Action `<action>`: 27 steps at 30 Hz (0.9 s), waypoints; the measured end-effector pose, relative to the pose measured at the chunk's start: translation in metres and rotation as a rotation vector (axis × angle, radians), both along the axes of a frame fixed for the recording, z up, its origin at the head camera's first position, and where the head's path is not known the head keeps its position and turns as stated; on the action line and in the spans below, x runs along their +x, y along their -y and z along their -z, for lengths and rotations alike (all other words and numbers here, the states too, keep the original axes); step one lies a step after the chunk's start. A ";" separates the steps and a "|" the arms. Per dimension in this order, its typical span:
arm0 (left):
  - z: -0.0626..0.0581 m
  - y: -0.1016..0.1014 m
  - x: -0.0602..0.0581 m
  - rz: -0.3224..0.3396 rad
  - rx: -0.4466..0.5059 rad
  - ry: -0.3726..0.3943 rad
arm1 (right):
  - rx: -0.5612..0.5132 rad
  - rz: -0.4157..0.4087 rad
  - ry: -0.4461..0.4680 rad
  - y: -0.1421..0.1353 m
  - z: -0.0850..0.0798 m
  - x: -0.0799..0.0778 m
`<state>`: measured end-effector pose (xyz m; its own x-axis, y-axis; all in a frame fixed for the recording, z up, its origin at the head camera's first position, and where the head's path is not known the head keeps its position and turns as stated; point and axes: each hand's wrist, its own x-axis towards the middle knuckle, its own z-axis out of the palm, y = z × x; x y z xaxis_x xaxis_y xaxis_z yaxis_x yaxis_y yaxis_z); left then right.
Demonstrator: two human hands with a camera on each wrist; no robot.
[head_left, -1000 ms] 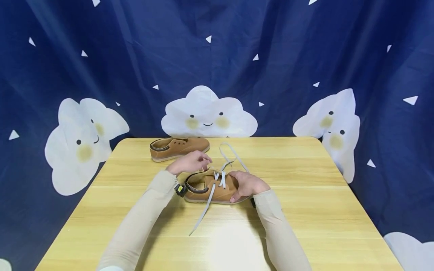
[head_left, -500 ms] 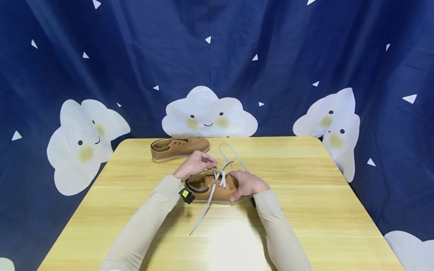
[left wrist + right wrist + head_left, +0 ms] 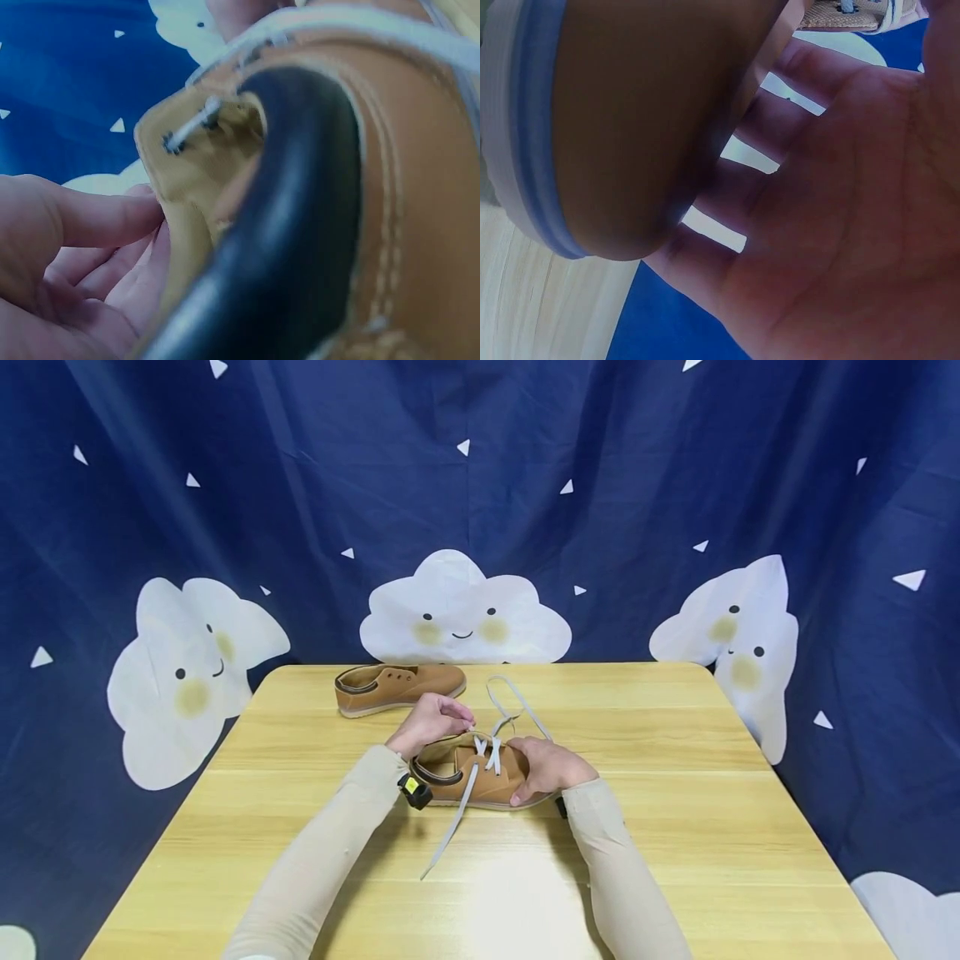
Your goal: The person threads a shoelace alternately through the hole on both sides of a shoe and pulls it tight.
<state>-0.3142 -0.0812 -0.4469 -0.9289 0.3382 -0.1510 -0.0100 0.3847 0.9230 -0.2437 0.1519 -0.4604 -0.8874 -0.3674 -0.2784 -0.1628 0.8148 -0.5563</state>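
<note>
A brown lace-up shoe (image 3: 480,792) stands on the table with its toe to the right. Over its toe lies my right hand (image 3: 551,766), gripping it with the thumb on the near side. At the shoe's far collar edge my left hand (image 3: 435,721) has thumb and fingers drawn together beside the eyelets. A pale bit, apparently lace, shows at the fingertips; in the left wrist view the flap (image 3: 176,169) partly hides them. The grey-white shoelace (image 3: 453,831) crosses the front eyelets, and one end trails toward me. Inside the flap, lace (image 3: 191,127) runs between eyelets.
A second brown shoe (image 3: 401,689), without a lace, stands at the back of the wooden table (image 3: 720,827). A long loop of lace (image 3: 522,702) lies behind the toe. A blue curtain (image 3: 600,510) hangs beyond the table's far edge.
My left hand has moved right and slightly nearer along the shoe's far edge, its fingers closing together, then drawn back a little. The right hand has stayed on the toe.
</note>
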 end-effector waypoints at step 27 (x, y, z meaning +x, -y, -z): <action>0.037 0.050 -0.013 0.266 -0.053 0.148 | -0.041 0.011 0.012 -0.002 0.000 0.003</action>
